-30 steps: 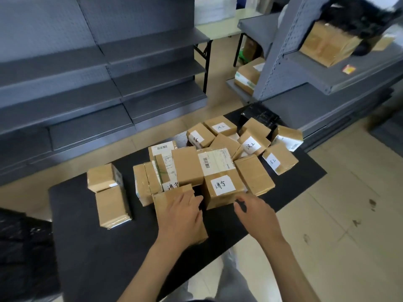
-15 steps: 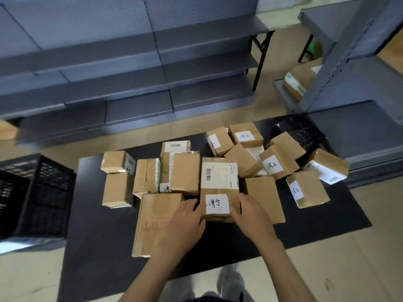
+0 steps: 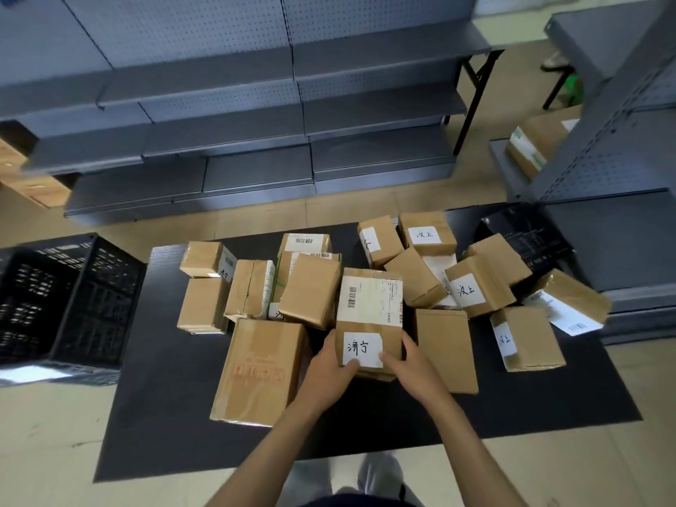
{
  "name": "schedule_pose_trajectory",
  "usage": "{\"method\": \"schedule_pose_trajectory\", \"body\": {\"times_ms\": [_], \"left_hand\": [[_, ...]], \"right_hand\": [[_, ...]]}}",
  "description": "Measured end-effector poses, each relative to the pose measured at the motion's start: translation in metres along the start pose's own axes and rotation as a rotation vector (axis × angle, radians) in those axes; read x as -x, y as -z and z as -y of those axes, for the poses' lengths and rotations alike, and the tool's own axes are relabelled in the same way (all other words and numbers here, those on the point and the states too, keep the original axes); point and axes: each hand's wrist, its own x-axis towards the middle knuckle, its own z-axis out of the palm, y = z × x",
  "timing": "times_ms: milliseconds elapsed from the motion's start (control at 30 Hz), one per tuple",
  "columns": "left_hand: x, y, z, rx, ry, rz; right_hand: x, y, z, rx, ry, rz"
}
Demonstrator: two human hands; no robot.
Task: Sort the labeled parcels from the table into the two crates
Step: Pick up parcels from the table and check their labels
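Parcel (image 3: pixel 369 316) labeled 济宁, in the grip of left hand (image 3: pixel 329 371) and right hand (image 3: pixel 409 367), amid 汶上-labeled boxes (image 3: pixel 472 287).

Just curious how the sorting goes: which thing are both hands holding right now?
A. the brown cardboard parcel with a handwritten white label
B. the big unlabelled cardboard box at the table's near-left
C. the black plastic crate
A: the left hand and right hand grip the sides of the brown cardboard parcel with a handwritten white label.
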Motion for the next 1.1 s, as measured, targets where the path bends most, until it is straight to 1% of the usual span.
{"method": "schedule_pose_trajectory", "body": {"times_ms": [100,233,433,567,700,800,967,1100], "left_hand": [[0.005,-0.006,-0.002,0.047,0.005,-0.015],[0.010,-0.014,-0.004,0.139,-0.009,-0.052],[0.012,-0.006,-0.023,0.252,-0.120,-0.075],[0.015,0.009,-0.038,0.311,-0.181,-0.079],[0.017,0.026,-0.045,0.316,-0.222,-0.095],[0.020,0.035,-0.042,0.281,-0.216,-0.065],[0.022,0.033,-0.029,0.194,-0.171,0.005],[0.021,0.028,-0.021,0.158,-0.093,0.044]], "right_hand": [[0.006,0.009,0.002,0.021,0.004,-0.007],[0.022,0.016,0.011,-0.010,0.011,-0.066],[0.040,0.025,0.033,-0.143,0.032,-0.207],[0.047,0.027,0.055,-0.177,0.096,-0.266],[0.049,0.020,0.068,-0.179,0.117,-0.283],[0.049,0.012,0.069,-0.171,0.120,-0.281],[0.046,0.000,0.050,-0.166,0.045,-0.290],[0.044,-0.011,0.036,-0.173,-0.006,-0.277]]}}
